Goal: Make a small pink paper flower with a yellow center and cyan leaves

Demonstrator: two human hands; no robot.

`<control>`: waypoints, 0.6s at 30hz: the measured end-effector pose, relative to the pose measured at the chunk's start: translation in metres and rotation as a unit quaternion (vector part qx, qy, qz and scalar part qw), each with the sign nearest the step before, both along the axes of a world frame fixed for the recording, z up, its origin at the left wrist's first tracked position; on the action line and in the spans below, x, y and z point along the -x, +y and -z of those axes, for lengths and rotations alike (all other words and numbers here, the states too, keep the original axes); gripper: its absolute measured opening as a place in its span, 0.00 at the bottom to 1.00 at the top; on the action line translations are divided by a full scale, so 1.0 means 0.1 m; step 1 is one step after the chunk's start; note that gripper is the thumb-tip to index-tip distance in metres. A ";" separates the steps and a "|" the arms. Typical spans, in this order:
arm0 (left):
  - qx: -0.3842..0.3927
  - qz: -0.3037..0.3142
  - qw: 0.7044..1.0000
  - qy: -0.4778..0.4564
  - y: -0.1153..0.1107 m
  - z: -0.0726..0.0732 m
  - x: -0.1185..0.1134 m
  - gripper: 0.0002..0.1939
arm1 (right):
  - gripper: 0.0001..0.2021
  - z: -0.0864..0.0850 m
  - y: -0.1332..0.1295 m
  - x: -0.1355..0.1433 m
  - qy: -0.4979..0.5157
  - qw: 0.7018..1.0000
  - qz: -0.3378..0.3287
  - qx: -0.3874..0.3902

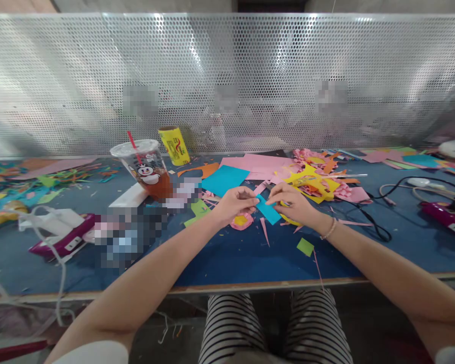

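Observation:
A narrow blue paper piece (268, 209) is between my two hands above the table. The fingertips of my left hand (237, 203) pinch its upper left end. My right hand (290, 201) has its thumb and fingers pressed together on the right side of the same piece. Just below my left hand lies a pink paper flower with a yellow middle (241, 221). A bigger blue sheet (226, 180) rests behind my left hand, beside pink sheets (263, 168). Under my right hand something yellow shows in part.
A drink cup with a red straw (147, 169) and a yellow roll (175, 146) stand at the back left. Purple power strips (62, 242) with cables lie at both sides. Yellow and pink cutouts (313, 182) lie behind my right hand, before a perforated metal screen (227, 60).

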State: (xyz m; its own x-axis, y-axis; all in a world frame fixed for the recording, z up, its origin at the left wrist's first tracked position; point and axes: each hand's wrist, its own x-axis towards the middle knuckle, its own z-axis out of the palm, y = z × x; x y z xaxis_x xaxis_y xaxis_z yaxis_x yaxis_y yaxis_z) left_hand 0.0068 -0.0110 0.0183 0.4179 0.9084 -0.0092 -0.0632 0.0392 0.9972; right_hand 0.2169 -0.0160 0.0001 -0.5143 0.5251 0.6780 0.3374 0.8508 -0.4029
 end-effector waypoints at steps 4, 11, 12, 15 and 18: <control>-0.025 -0.002 1.000 0.009 -0.01 0.02 -0.02 0.15 | 0.05 0.01 -0.01 0.01 0.008 1.000 -0.009 0.008; -0.042 -0.020 0.998 -0.037 -0.04 0.04 -0.06 0.12 | 0.04 0.02 -0.01 0.06 0.051 0.997 0.000 0.066; -0.041 -0.017 0.998 -0.042 -0.05 0.04 -0.07 0.12 | 0.04 0.02 -0.01 0.06 0.056 0.996 0.001 0.069; -0.029 -0.010 0.998 -0.061 -0.07 0.02 -0.08 0.12 | 0.05 0.01 -0.03 0.07 0.062 0.995 0.003 0.084; -0.004 -0.011 0.997 -0.077 -0.08 0.02 -0.09 0.14 | 0.07 -0.01 -0.04 0.08 0.068 0.992 0.023 0.101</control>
State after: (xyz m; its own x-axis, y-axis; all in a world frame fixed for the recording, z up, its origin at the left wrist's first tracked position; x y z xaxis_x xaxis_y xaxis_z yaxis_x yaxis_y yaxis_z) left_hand 0.0154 -0.0189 0.0165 0.3937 0.9172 0.0610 -0.2159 0.0278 0.9760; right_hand 0.2087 -0.0196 0.0007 -0.3980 0.6775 0.6185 0.3039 0.7335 -0.6080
